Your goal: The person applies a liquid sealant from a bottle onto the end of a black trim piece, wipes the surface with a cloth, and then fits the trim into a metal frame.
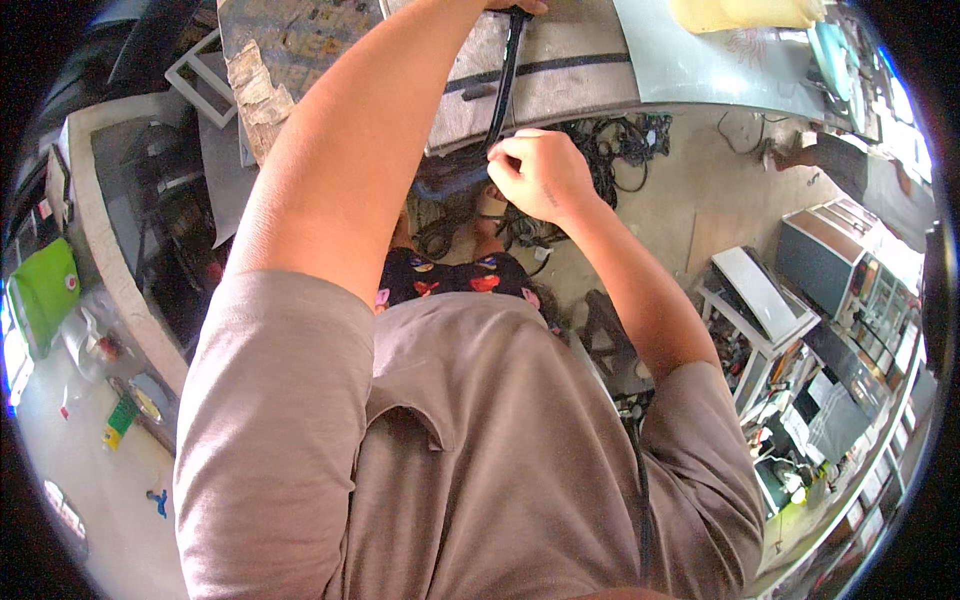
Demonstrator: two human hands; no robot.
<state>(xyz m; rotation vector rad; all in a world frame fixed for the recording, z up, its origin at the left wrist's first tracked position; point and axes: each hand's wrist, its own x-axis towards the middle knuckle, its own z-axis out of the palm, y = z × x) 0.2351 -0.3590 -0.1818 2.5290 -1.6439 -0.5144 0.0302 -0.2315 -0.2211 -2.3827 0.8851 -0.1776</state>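
Note:
A narrow black strip (507, 85) runs down from the top of the view, over the front edge of the worktable (570, 85). Its exact kind is not clear. My left arm reaches far forward, and my left hand (528, 5) is mostly cut off by the upper rim; the fingers that show are at the strip's upper end. Below the table edge my right hand (545, 175) is closed, thumb and forefinger pinched at the strip's lower end. Behind and below the right hand hangs a tangle of black cables (625, 150).
A pale sheet (700, 60) covers the table's right part, with a yellowish piece (745, 12) on it. A worn wooden board (300, 45) lies at the left. Cluttered shelving (830, 350) stands right. A green bag (45, 295) is far left. Another person's arm (805, 155) shows upper right.

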